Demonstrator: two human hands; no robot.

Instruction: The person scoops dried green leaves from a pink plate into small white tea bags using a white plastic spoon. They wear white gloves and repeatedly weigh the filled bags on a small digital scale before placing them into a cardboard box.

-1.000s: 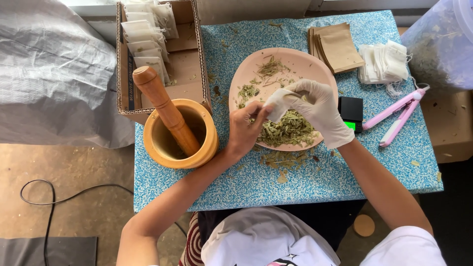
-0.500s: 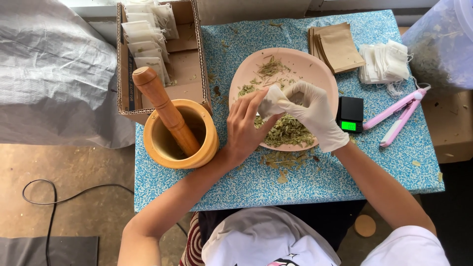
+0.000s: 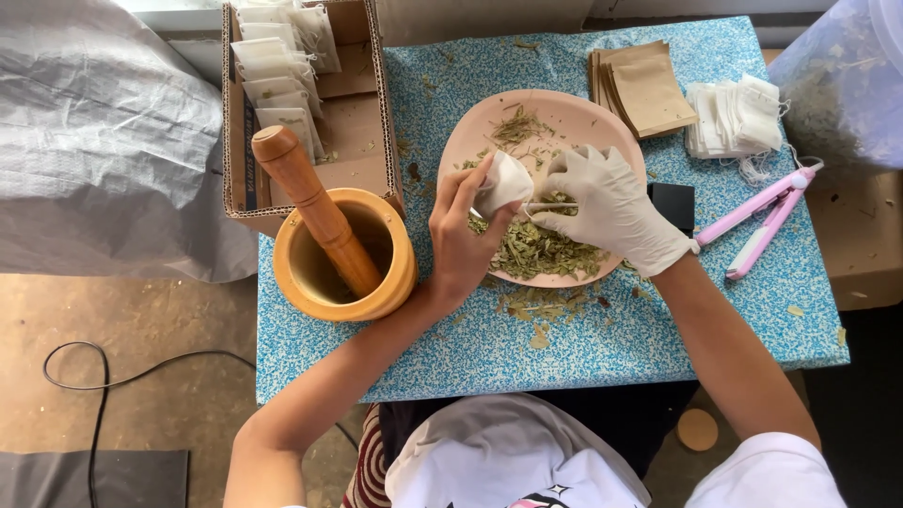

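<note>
My bare left hand (image 3: 463, 237) pinches a small white filter bag (image 3: 503, 183) over the pink plate (image 3: 602, 122). My right hand (image 3: 611, 207), in a white glove, holds the bag's thin drawstring (image 3: 550, 205), drawn taut sideways from the bag. Below both hands a heap of dried green leaves (image 3: 536, 249) lies on the plate, with smaller scraps near its far rim.
A wooden mortar (image 3: 376, 292) with its pestle (image 3: 306, 202) stands left of the plate. Behind it a cardboard box (image 3: 357, 141) holds filled bags. Brown pouches (image 3: 644, 89), white empty bags (image 3: 734, 118), a pink sealing tool (image 3: 767, 216) and a small black scale (image 3: 670, 202) lie to the right.
The left hand has taken the bag alone and moved it left. The gloved right hand has let go of the bag's body, moved right and now draws the string.
</note>
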